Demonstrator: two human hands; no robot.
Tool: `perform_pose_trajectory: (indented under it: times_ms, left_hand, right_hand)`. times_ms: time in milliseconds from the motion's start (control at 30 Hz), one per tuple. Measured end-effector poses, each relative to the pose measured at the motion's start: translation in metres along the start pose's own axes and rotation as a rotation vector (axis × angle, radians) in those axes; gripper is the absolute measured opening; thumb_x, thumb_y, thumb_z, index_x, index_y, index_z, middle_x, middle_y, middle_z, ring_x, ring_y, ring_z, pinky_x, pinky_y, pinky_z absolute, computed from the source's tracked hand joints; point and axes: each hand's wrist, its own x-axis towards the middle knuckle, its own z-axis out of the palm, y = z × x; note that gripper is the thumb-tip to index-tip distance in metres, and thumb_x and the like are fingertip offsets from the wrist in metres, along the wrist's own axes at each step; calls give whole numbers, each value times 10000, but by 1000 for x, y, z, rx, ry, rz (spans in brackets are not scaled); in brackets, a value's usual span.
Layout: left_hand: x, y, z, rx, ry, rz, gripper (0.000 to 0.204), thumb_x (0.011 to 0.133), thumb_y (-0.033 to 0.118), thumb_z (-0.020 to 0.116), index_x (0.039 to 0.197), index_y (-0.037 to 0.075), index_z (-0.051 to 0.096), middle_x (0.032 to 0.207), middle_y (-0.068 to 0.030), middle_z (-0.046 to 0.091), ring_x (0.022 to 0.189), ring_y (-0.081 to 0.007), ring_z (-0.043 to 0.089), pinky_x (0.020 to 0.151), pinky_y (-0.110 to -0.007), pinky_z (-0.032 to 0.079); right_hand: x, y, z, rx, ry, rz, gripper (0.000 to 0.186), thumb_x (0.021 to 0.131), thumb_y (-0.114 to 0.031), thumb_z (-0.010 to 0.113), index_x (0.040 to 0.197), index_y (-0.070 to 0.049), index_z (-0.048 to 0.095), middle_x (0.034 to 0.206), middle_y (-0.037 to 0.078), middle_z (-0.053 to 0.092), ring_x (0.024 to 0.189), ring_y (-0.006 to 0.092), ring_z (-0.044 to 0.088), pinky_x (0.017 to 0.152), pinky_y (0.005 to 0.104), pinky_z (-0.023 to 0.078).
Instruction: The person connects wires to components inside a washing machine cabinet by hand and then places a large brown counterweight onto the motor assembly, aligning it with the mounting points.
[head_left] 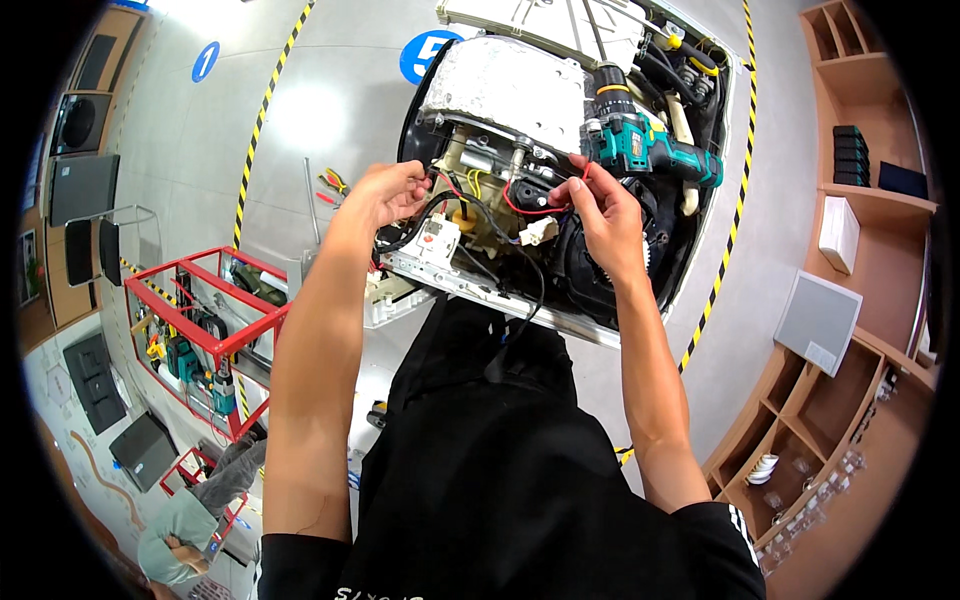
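An opened appliance, apparently a washing machine (pixel 480 290), lies before me with its inner parts bare. My left hand (pixel 392 194) is closed in a pinch at a thin red wire (pixel 446 182) on the machine's left side. My right hand (pixel 608 214) pinches another red wire (pixel 528 209), which loops down between the hands. Below lie yellow wires (pixel 473 184), black cables (pixel 478 204) and a white connector (pixel 538 232). A teal and black cordless drill (pixel 640 145) rests on the machine just beyond my right hand. The wire ends at my fingertips are partly hidden.
On the floor to the left lie pliers (pixel 331 184) and a long metal rod (pixel 311 200). A red-framed tool cart (pixel 215 345) with power tools stands farther left. Wooden shelves (pixel 870 110) line the right. Another person (pixel 180 535) is at lower left.
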Motion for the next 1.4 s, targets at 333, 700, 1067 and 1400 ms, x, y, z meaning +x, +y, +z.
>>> perform_pose_trajectory:
  times_ms: [333, 700, 1067, 1400]
  left_hand:
    - [-49, -3, -11, 45, -17, 430, 175, 883, 73, 664, 995, 26, 538, 1036, -118, 677, 900, -151, 645, 850, -270, 520]
    - [-62, -19, 38, 112, 67, 814, 136, 871, 29, 676, 972, -18, 597, 1061, -138, 681, 991, -135, 633, 878, -254, 496]
    - [-57, -30, 56, -74, 87, 797, 223, 890, 104, 673, 1049, -52, 660, 919, -73, 700, 827, -105, 653, 739, -230, 508]
    - [-49, 9, 5, 116, -90, 579, 246, 942, 194, 607, 1095, 2, 618, 1036, -75, 694, 861, -116, 634, 847, -279, 504]
  right_hand:
    - [1, -10, 3, 224, -110, -36, 220, 934, -52, 573, 1138, 31, 565, 871, 65, 677, 822, 117, 638, 763, 252, 502]
    - [5, -34, 20, 123, -129, 224, 386, 1018, -326, 472, 1218, 1, 517, 582, 56, 567, 490, 102, 542, 477, 231, 421]
    - [16, -34, 31, 251, -157, 145, 370, 1006, -182, 505, 1302, 39, 476, 768, 74, 617, 644, 140, 615, 622, 263, 524]
    - [37, -47, 32, 550, -180, 285, 441, 1015, -318, 471, 1314, 5, 450, 741, 92, 621, 564, 139, 577, 594, 275, 515]
